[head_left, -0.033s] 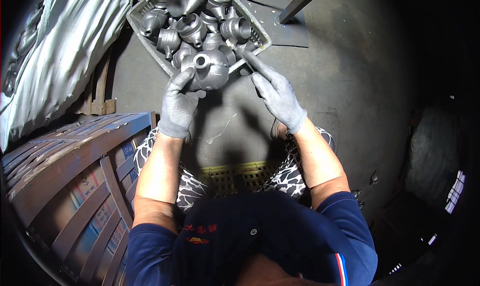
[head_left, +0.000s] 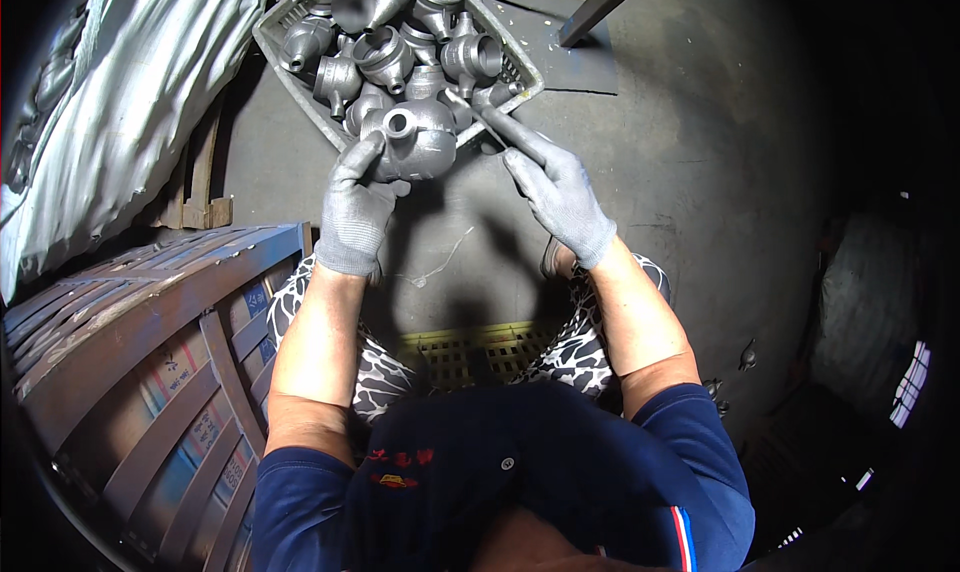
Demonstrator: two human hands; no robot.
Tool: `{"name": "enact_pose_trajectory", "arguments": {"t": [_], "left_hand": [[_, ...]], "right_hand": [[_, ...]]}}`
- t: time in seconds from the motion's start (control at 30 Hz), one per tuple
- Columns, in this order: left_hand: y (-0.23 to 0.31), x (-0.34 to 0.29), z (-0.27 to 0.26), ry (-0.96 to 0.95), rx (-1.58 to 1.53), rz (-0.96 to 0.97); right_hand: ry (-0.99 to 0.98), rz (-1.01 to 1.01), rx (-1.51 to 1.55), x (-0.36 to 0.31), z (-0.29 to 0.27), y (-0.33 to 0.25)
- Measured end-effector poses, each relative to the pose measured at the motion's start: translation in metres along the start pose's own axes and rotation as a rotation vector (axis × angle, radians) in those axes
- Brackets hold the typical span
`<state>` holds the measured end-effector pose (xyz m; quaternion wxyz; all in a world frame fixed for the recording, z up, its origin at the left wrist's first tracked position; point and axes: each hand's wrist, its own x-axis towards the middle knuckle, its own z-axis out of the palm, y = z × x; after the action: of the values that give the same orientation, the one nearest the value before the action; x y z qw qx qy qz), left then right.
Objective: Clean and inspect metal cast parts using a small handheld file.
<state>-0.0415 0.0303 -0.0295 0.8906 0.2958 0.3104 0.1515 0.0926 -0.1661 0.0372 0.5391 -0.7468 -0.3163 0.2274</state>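
A grey metal casting (head_left: 425, 144), round-bodied with a short open neck, is in my left hand (head_left: 357, 207). That gloved hand grips it from the left, thumb on its upper side, and the neck faces up. My right hand (head_left: 565, 192), also in a grey glove, closes round a slim hand tool (head_left: 487, 122), with the forefinger stretched along it. The tool's pale tip points at the casting's upper right side. Whether it touches the metal I cannot tell, and its exact kind is unclear. Both hands are at the near edge of a pale plastic crate (head_left: 330, 122).
Similar castings (head_left: 383, 60) fill the crate. A slatted metal frame (head_left: 170, 312) stands at the left below a white woven sheet (head_left: 130, 92). A yellow plastic crate (head_left: 470, 340) is beneath me. Beyond, a metal leg (head_left: 605, 10) stands on the floor, and small parts (head_left: 748, 354) lie at right.
The tool's tip has shifted slightly left and down toward the casting. The casting has moved a touch left in my left hand.
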Motion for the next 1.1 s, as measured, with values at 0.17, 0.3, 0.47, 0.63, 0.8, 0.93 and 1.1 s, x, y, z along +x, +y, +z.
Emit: {"name": "enact_pose_trajectory", "arguments": {"t": [0.17,0.3,0.47,0.63,0.8,0.93,1.1], "left_hand": [[-0.008,0.003,0.001,-0.004,0.347,0.249],[0.003,-0.001,0.009,0.031,0.082,-0.028],[0.006,-0.006,0.016,0.026,0.145,0.014],[0.006,-0.011,0.025,0.072,0.296,0.083],[0.007,-0.012,0.030,0.080,0.300,0.101],[0.008,-0.012,0.029,0.111,0.255,0.023],[0.006,-0.010,0.027,0.093,0.271,0.035]], "right_hand": [[-0.081,-0.051,-0.092,-0.004,-0.005,-0.009],[-0.091,-0.141,-0.276,-0.007,-0.006,-0.007],[-0.082,-0.168,-0.400,-0.011,-0.004,-0.012],[-0.092,-0.167,-0.503,-0.012,-0.002,-0.008],[-0.106,-0.192,-0.628,-0.012,0.000,-0.013],[-0.166,-0.166,-0.724,-0.013,-0.002,-0.017],[-0.137,-0.191,-0.664,-0.014,-0.002,-0.017]]}}
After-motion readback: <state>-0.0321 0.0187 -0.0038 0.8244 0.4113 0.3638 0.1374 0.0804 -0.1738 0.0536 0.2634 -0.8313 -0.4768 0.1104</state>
